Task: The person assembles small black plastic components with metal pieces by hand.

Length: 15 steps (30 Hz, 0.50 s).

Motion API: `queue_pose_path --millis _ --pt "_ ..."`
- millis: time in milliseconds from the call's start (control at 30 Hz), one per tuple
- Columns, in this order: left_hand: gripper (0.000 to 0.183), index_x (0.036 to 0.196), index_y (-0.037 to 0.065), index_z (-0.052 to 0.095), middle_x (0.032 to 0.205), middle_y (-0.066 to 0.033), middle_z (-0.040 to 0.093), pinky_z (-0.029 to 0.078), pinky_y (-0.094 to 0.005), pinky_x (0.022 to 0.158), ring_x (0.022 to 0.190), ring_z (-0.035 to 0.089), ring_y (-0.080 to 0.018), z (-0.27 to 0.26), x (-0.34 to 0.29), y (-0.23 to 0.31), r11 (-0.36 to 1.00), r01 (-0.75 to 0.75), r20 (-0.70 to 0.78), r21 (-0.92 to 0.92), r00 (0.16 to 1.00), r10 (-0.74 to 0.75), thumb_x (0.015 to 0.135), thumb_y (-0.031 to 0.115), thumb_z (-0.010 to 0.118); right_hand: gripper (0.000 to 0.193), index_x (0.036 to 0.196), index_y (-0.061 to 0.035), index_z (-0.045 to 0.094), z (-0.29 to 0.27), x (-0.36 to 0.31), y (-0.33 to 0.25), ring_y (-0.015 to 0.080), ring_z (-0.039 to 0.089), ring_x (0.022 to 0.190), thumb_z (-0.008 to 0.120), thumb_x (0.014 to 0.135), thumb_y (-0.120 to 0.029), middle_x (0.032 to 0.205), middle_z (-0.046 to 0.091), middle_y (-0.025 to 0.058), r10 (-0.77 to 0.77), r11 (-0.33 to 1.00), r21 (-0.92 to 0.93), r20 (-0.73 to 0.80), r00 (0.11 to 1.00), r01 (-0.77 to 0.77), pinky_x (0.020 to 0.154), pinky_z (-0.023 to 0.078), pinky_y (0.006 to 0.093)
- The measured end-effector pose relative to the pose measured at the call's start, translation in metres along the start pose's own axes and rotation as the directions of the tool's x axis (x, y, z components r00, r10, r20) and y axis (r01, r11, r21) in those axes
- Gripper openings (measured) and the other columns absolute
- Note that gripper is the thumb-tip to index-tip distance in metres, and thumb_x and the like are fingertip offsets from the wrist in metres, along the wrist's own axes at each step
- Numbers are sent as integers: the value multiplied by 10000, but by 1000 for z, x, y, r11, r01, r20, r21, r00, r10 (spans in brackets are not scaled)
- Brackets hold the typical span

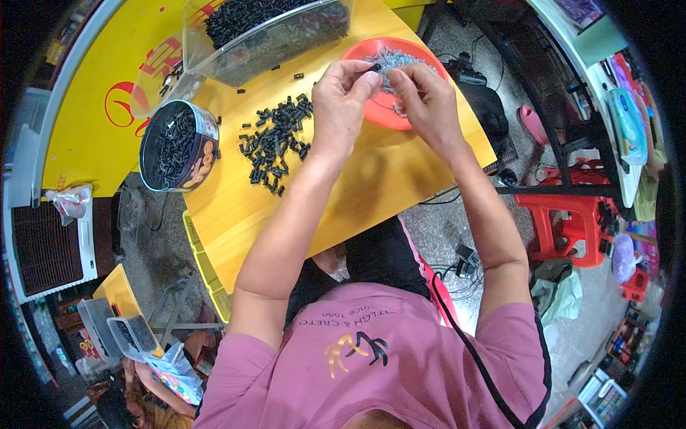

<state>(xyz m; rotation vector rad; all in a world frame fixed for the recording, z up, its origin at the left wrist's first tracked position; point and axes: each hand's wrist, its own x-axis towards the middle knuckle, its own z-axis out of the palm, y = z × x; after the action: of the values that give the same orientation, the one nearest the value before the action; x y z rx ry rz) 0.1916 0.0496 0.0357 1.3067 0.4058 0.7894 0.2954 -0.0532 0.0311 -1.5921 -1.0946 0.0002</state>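
By the counter's (371, 179) right edge, the red bowl (384, 114) seems set for easy reach, left grip (339, 100) pinching a black piece (375, 67), right grip (430, 107) curled, whether closed on anything I can't tell.

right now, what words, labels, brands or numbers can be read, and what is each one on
Pink shirt: lettering with a number, upside down in view; I won't copy it out.
Yellow table: large red print, too incomplete to read.
Round tin: print on its side, too blurred to read.
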Motion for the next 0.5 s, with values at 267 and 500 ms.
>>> queue_pose_path --millis 267,500 --pt "121 987 -20 606 888 -80 678 519 -244 741 797 643 -113 5 -4 -1 970 -178 -9 167 983 182 872 11 618 305 800 15 650 2 1 -8 120 566 541 593 932 -253 622 609 62 307 947 81 59 950 -311 498 450 277" --pt "144 1007 -3 616 918 -50 664 503 -216 759 826 611 -80 5 -7 3 924 -253 -3 286 964 265 869 22 647 222 869 -43 635 -4 4 -23 35 499 545 613 927 -256 737 587 -21 580 561 519 310 754 -645 460 408 182"
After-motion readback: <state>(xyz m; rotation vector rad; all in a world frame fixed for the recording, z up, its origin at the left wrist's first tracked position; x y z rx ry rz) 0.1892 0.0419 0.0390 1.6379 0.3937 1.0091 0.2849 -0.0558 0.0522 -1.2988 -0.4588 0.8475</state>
